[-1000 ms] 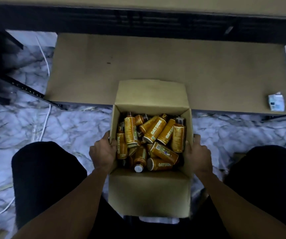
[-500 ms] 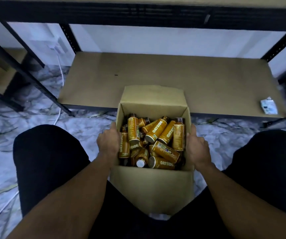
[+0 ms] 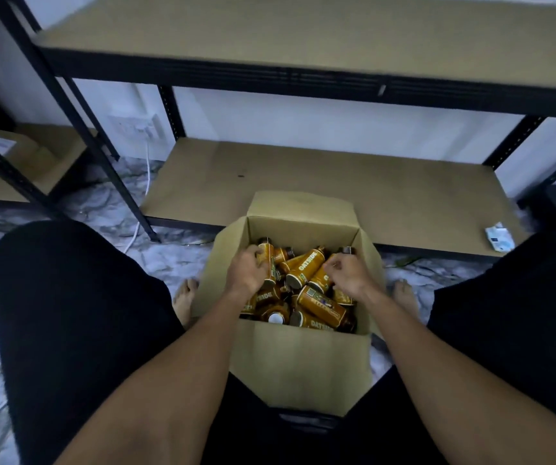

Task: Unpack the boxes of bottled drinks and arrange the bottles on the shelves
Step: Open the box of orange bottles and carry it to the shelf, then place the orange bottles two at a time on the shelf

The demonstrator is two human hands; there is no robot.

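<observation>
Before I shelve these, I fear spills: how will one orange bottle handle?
Round-bodied, an orange bottle would probably roll if laid flat. Tall and narrow, it may tip if nudged upright. Its sheen hints at a slippery grip.

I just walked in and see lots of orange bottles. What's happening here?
A person leans over an open brown cardboard box full of jumbled orange bottles. The left hand grips one bottle at the box's left side; the right hand reaches in among the others, though whether it holds one is unclear. The brown lower shelf behind the box has no bottles yet.
</observation>
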